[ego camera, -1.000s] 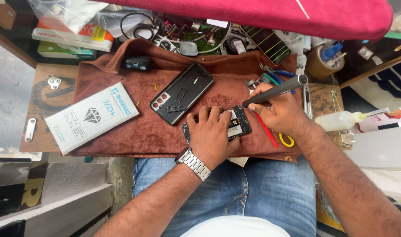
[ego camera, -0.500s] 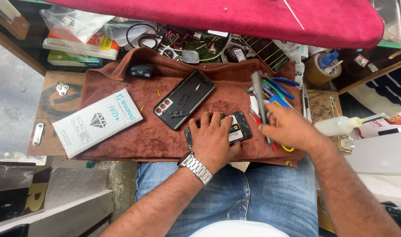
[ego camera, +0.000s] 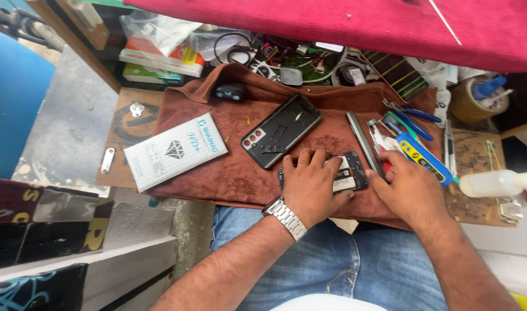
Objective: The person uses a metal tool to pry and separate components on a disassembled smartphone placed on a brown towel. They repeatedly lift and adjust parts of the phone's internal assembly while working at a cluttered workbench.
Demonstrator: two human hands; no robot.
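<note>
Left hand [ego camera: 311, 187]: fingers spread, pressed flat on opened phone [ego camera: 351, 173] lying on brown cloth [ego camera: 229, 173]. Right hand [ego camera: 408, 187]: palm down beside phone's right edge, grip cannot be told. Beyond fingertips: grey metal tool [ego camera: 364, 143], black back cover [ego camera: 280, 130]. Far left: white box [ego camera: 174, 152].
</note>
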